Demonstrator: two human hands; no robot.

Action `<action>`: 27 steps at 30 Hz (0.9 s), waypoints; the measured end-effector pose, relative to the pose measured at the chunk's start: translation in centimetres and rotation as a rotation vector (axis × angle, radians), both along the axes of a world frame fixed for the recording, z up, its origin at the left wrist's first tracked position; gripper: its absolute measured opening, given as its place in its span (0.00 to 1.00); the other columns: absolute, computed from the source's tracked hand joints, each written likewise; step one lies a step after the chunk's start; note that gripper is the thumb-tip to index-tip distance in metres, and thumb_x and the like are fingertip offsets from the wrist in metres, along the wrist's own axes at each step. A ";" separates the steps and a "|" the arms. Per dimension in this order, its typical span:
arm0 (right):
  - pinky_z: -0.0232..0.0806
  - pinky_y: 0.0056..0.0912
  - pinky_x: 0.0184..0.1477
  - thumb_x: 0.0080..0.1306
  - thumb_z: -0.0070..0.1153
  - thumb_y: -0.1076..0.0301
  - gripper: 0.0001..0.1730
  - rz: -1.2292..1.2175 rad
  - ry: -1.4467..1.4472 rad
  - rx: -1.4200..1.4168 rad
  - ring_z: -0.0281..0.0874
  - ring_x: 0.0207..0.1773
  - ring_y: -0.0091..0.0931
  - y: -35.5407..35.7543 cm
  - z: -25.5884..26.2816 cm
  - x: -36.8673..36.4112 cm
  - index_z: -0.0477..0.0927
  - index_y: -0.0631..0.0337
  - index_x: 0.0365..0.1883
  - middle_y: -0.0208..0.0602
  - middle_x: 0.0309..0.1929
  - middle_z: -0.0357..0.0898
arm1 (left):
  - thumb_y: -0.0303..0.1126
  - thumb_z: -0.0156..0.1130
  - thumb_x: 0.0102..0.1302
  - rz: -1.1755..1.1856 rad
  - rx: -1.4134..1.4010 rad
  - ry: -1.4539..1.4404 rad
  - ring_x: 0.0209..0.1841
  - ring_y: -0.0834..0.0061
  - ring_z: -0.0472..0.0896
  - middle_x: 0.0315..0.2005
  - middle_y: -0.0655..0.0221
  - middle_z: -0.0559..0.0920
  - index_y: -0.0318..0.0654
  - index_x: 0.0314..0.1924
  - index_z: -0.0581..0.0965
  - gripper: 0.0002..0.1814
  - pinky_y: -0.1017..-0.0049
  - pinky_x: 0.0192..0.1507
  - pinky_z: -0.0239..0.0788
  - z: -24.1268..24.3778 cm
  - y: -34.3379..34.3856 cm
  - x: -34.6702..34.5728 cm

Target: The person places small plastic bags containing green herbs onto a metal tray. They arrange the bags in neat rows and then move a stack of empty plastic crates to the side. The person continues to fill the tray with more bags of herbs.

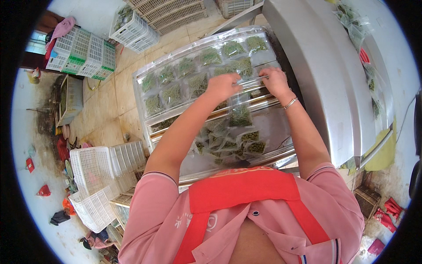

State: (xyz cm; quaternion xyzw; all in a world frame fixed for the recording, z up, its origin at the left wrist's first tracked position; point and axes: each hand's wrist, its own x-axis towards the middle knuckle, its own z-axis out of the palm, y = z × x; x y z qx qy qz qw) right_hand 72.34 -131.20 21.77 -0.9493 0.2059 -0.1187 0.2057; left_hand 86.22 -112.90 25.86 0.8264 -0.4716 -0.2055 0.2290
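Observation:
My left hand (225, 86), fingers bent, is at the sealing bar of a metal packing machine, beside the mouth of a clear plastic bag (240, 115) with green contents that hangs down toward me. My right hand (275, 82) is at the right part of the same bar, its fingertips on what looks like a thin metal strip (260, 78); whether it grips it is unclear. Beyond my hands, rows of filled clear bags (197, 82) lie on the metal bed. Several more filled bags (227, 142) are heaped on the near plate.
A large steel machine lid (310, 66) stands at the right, with bags (352, 23) beyond it. White plastic crates (90, 168) stand at the left, and stacked crates (85, 52) at the upper left. Another person (95, 241) is far off at the lower left.

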 end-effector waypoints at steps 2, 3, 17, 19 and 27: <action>0.68 0.39 0.42 0.55 0.55 0.72 0.10 -0.005 -0.084 0.180 0.76 0.39 0.36 0.5 0.2 -0.1 0.83 0.54 0.35 0.37 0.33 0.81 | 0.47 0.55 0.58 0.025 0.083 -0.088 0.38 0.60 0.80 0.34 0.68 0.83 0.48 0.39 0.81 0.16 0.63 0.39 0.72 1.2 0.7 0.9; 0.69 0.36 0.40 0.55 0.55 0.72 0.10 0.033 -0.076 0.351 0.78 0.36 0.34 1.2 0.8 -0.4 0.82 0.56 0.36 0.37 0.32 0.81 | 0.47 0.55 0.58 0.042 0.126 -0.130 0.37 0.60 0.81 0.32 0.68 0.84 0.48 0.40 0.81 0.16 0.63 0.38 0.72 1.4 1.5 1.5; 0.70 0.20 0.30 0.60 0.54 0.76 0.05 -0.080 -0.111 1.069 0.78 0.27 0.18 2.0 6.7 -1.7 0.81 0.67 0.31 0.32 0.26 0.80 | 0.38 0.61 0.59 0.134 -0.162 0.476 0.19 0.78 0.78 0.23 0.71 0.83 0.42 0.37 0.81 0.10 0.77 0.24 0.70 2.8 2.2 0.6; 0.69 0.21 0.39 0.59 0.55 0.77 0.06 -0.125 -0.287 0.887 0.77 0.35 0.18 0.2 7.6 -0.6 0.81 0.69 0.33 0.34 0.31 0.82 | 0.40 0.61 0.59 0.044 -0.490 -0.084 0.20 0.76 0.79 0.24 0.70 0.84 0.45 0.37 0.81 0.11 0.76 0.24 0.69 2.8 -0.2 0.5; 0.69 0.32 0.53 0.54 0.55 0.81 0.07 -0.149 -0.197 0.150 0.76 0.51 0.38 -4.8 -3.3 0.0 0.82 0.63 0.30 0.44 0.48 0.78 | 0.29 0.58 0.47 -0.564 -0.157 -0.791 0.24 0.68 0.79 0.22 0.70 0.78 0.45 0.26 0.76 0.03 0.69 0.28 0.70 -4.9 -7.0 -0.1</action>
